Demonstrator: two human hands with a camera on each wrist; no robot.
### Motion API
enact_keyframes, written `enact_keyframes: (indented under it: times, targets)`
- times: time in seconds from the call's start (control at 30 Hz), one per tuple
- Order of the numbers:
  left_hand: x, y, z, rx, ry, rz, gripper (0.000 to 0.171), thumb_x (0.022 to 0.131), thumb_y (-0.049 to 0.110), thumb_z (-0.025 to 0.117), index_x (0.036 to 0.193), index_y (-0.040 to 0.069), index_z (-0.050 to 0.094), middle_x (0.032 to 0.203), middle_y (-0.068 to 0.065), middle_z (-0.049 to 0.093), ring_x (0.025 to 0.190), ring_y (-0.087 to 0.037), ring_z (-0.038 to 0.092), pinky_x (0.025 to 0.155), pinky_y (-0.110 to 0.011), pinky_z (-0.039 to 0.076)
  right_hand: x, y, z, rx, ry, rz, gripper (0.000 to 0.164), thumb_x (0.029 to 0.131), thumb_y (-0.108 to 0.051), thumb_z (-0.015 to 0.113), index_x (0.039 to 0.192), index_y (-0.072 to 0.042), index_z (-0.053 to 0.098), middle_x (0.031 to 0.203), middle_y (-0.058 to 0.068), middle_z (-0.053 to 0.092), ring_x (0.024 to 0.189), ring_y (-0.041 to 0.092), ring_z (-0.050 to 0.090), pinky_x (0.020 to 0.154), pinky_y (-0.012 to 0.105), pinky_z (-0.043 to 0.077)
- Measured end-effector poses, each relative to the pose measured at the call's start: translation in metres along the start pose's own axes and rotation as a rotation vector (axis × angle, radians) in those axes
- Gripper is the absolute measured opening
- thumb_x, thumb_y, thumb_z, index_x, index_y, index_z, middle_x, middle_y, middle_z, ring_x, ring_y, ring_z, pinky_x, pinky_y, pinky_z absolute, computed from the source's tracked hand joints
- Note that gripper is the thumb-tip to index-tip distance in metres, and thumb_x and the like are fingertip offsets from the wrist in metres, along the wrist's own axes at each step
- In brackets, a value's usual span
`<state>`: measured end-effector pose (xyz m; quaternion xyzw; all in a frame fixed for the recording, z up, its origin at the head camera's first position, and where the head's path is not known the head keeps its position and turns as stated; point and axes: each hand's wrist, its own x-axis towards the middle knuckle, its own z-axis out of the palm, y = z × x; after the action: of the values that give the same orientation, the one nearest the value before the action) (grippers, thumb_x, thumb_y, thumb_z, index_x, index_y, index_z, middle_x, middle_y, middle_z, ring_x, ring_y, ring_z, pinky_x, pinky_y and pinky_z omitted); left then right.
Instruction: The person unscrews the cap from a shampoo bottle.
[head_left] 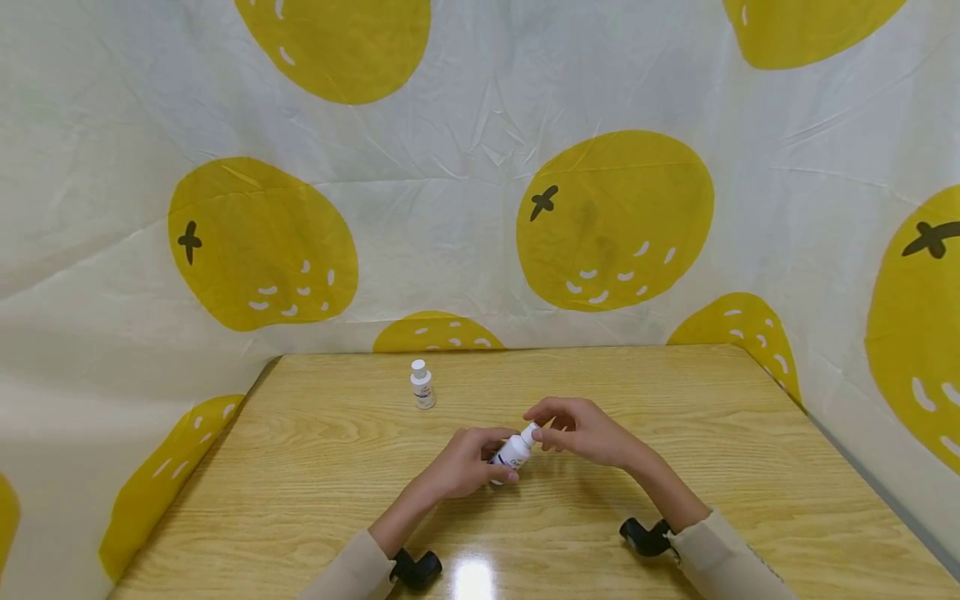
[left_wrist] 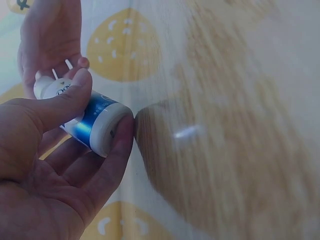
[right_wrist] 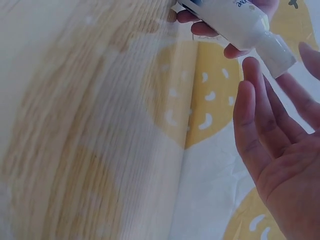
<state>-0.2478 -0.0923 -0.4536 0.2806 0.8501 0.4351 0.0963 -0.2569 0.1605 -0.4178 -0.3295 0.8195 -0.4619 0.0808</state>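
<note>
A small white bottle (head_left: 514, 452) with a blue band is tilted in my left hand (head_left: 463, 467), its cap pointing up and to the right in the head view. The left thumb (left_wrist: 75, 97) lies across its label, and the other fingers curl round the body and base. My right hand (head_left: 592, 435) is at the white cap (right_wrist: 276, 54), with fingers spread loosely around it. In the right wrist view the thumb stands a little off the cap; whether a finger touches it behind, I cannot tell. A second white bottle (head_left: 422, 390) stands upright farther back, left of the hands.
Both hands are above a wood-grain table (head_left: 337, 467). A whitish cloth (head_left: 435, 225) with large yellow fruit prints hangs behind and at the sides. Black wrist mounts (head_left: 416, 571) sit near both cuffs. Light reflects off the table's near part.
</note>
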Motion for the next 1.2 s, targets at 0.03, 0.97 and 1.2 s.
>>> enact_keyframes:
  times: [0.03, 0.97, 1.2]
  targets:
    - [0.0001, -0.0004, 0.0001, -0.002, 0.001, 0.002, 0.047, 0.087, 0.015, 0.083, 0.132, 0.019, 0.070, 0.113, -0.002, 0.077, 0.093, -0.003, 0.069, 0.080, -0.023, 0.054, 0.0002, -0.0003, 0.0002, 0.002, 0.001, 0.010, 0.029, 0.103, -0.022, 0.065, 0.124, -0.003, 0.069, 0.109, 0.014, 0.073, 0.085, 0.034, 0.071, 0.073, 0.044, 0.061]
    - [-0.0006, 0.0008, 0.0000, -0.005, -0.004, 0.004, 0.047, 0.087, 0.015, 0.083, 0.132, 0.019, 0.070, 0.113, -0.002, 0.077, 0.093, -0.004, 0.068, 0.080, -0.023, 0.053, -0.0004, -0.0029, 0.0011, 0.000, 0.008, 0.033, 0.026, 0.105, -0.020, 0.062, 0.120, 0.000, 0.069, 0.103, 0.014, 0.074, 0.081, 0.031, 0.070, 0.072, 0.039, 0.061]
    - [-0.0008, -0.0007, 0.0003, -0.009, -0.003, 0.018, 0.047, 0.087, 0.016, 0.083, 0.132, 0.020, 0.070, 0.112, -0.001, 0.077, 0.091, -0.004, 0.068, 0.079, -0.023, 0.053, -0.0005, -0.0016, 0.0005, -0.007, 0.001, 0.008, 0.027, 0.102, -0.014, 0.066, 0.123, 0.002, 0.069, 0.106, 0.016, 0.073, 0.082, 0.028, 0.069, 0.072, 0.037, 0.060]
